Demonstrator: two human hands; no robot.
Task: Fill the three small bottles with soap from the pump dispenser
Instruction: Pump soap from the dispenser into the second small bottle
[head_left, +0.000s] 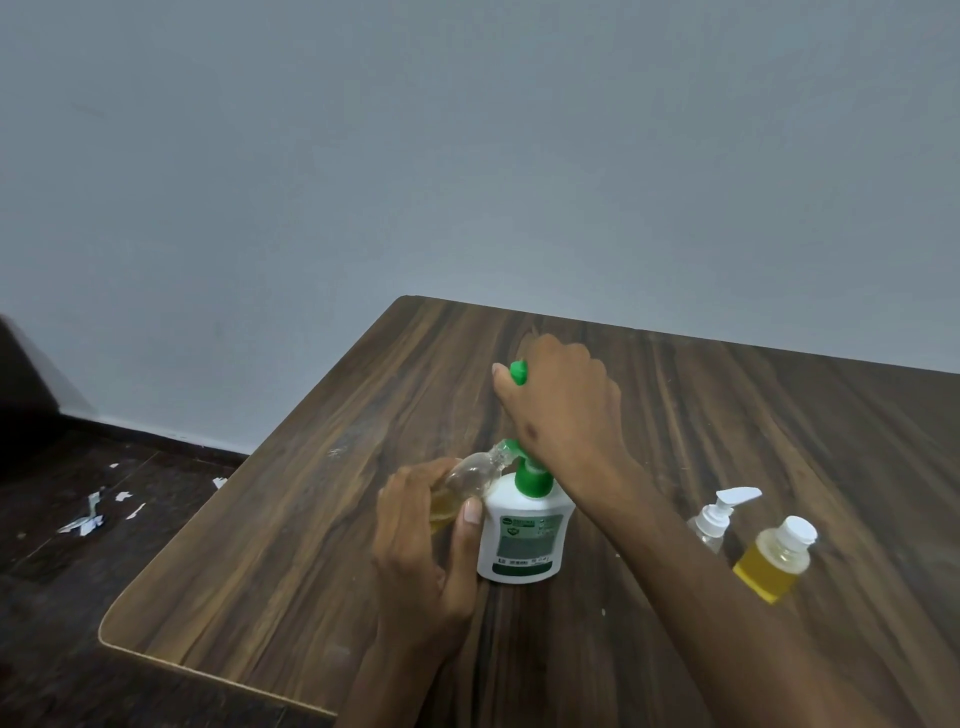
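Note:
A white soap dispenser (524, 535) with a green pump collar stands on the wooden table (291, 545). My left hand (421, 551) grips a small clear bottle (467, 480), tilted, with its mouth at the green nozzle; a little yellow soap lies in its lower end. My right hand (561, 410) rests on top of the pump head and hides it. Its fingers pinch a small green cap (518, 373). To the right stand a small clear bottle with a white pump top (714, 519) and a small bottle of yellow soap with a white cap (776, 564).
The table's left edge and rounded front corner (111, 631) are close to my left hand. Beyond them is a dark floor with scraps of white paper (91, 514). A plain grey wall stands behind the table.

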